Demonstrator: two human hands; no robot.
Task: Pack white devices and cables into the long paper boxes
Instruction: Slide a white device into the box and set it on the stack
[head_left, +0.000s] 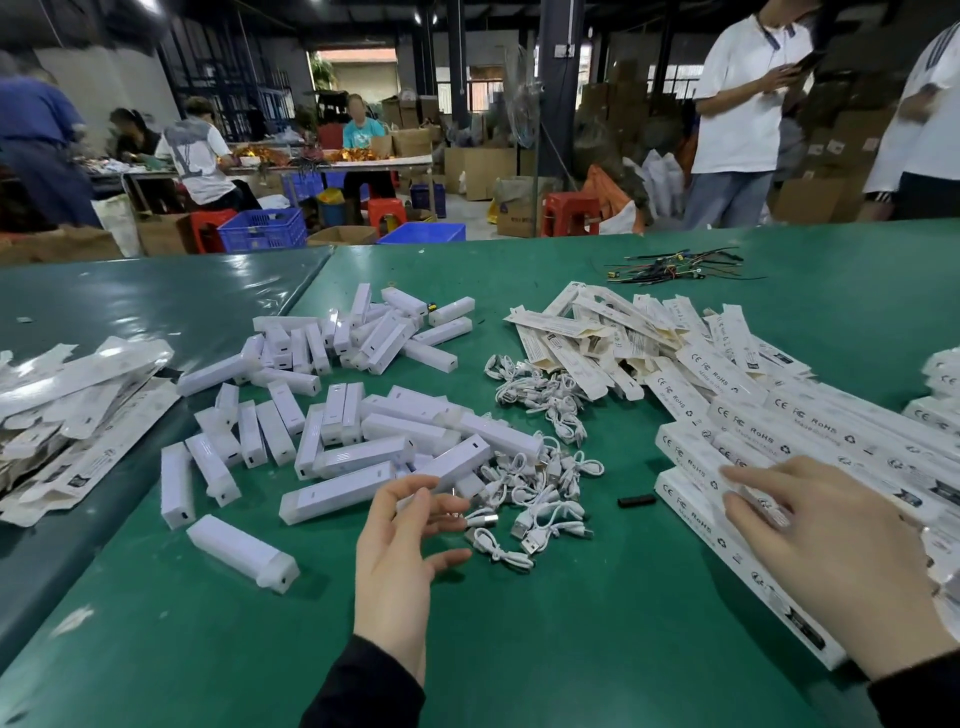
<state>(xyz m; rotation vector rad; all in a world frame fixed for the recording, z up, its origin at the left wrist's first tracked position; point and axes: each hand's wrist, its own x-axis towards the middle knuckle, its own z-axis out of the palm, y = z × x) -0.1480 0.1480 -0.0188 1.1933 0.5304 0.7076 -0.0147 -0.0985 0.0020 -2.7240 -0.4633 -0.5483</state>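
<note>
Left hand (400, 561), centre bottom of frame: fingers spread and relaxed above the green table cover (597, 649), holding nothing, just beside the pile of coiled white USB cables (540, 499). Right hand (831, 561), lower right: straight fingers resting flat on the stacked long white printed paper boxes (737, 431). White rectangular plastic devices (332, 431) lie scattered centre-left. Small black piece (637, 500) lies between cables and boxes.

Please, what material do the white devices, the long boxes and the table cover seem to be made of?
White devices: probably plastic, smooth with a soft sheen and slightly translucent ends. Long boxes: printed paperboard, white and matte, with folded flaps and brown insides on the flat ones. Table cover: apparently a glossy green vinyl or similar sheet; it reflects the ceiling lights and wrinkles at the seam.
</note>
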